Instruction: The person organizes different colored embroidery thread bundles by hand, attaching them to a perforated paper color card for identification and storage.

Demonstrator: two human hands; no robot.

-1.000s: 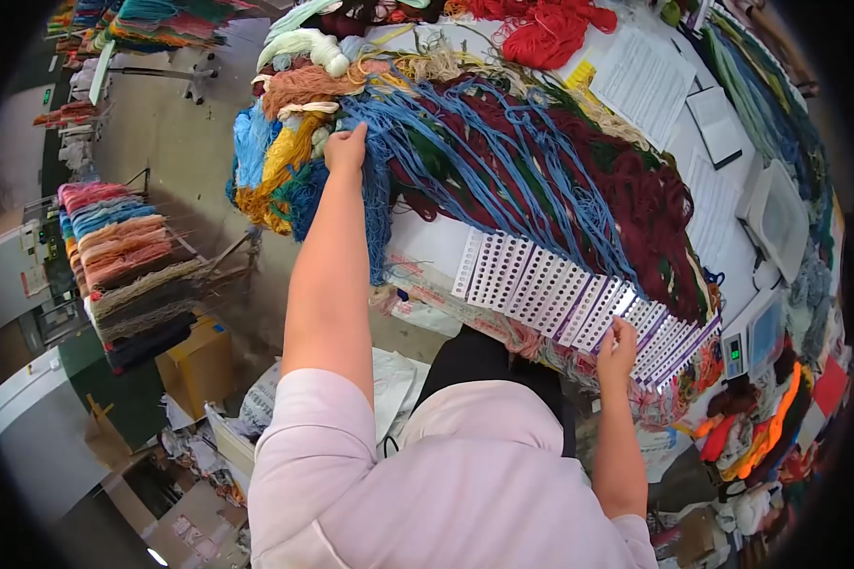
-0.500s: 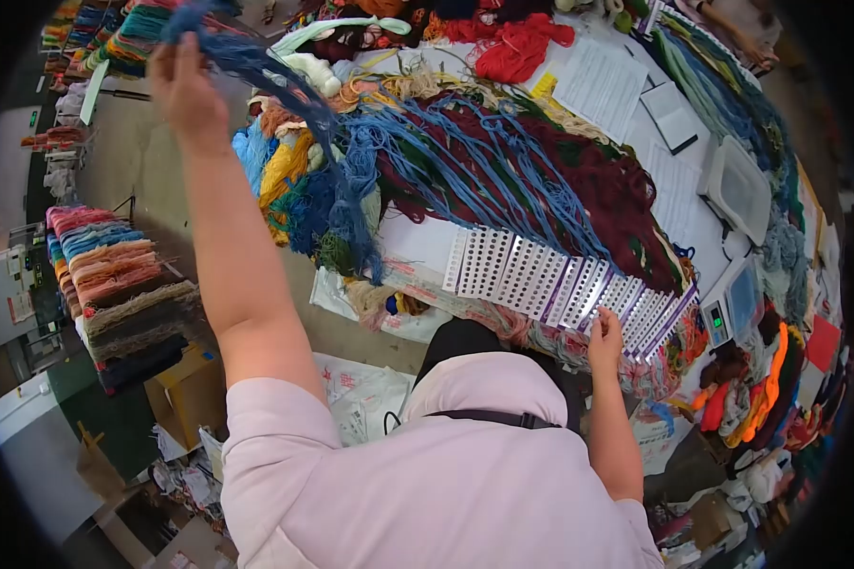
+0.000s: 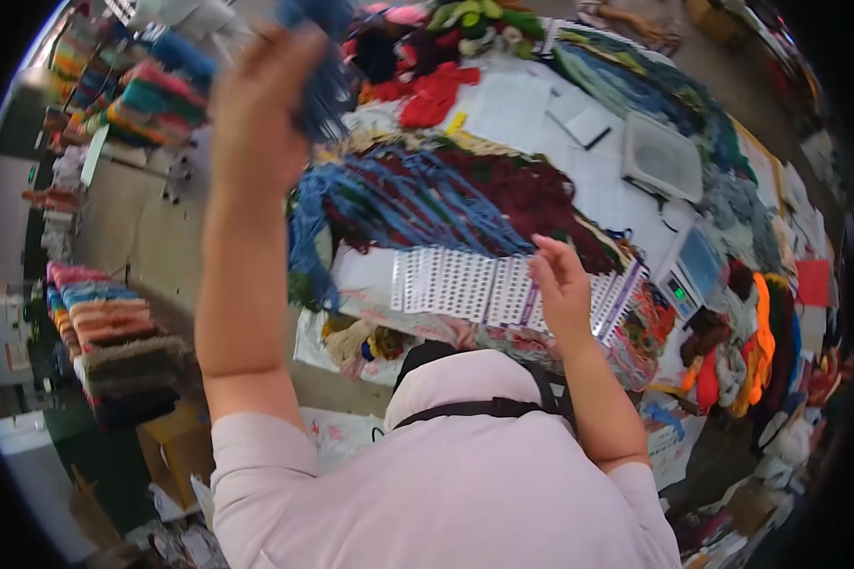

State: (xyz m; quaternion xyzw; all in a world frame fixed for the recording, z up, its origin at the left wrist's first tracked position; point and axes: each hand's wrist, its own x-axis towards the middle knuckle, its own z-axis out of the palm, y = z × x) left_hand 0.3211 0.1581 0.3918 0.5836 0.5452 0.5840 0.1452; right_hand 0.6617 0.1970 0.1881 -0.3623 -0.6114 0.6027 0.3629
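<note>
My left hand (image 3: 256,114) is raised high and blurred, shut on a bundle of blue yarn (image 3: 324,81) that hangs from it. My right hand (image 3: 562,284) hovers over a row of white perforated cards (image 3: 455,283) at the table's near edge, fingers pinched around blue strands (image 3: 465,228) running to the cards. A big heap of blue, maroon and green yarn (image 3: 503,194) lies behind the cards.
A white scale (image 3: 661,156), a small display unit (image 3: 693,270) and paper sheets (image 3: 508,109) lie on the table. Red yarn (image 3: 432,95) sits at the back, orange skeins (image 3: 759,332) at the right. A rack of yarn hanks (image 3: 104,332) stands left, above a cardboard box (image 3: 176,436).
My left hand pulled a blue bundle out of the heap and lifted it high. My right hand moved from the cards' right end toward the blue strands.
</note>
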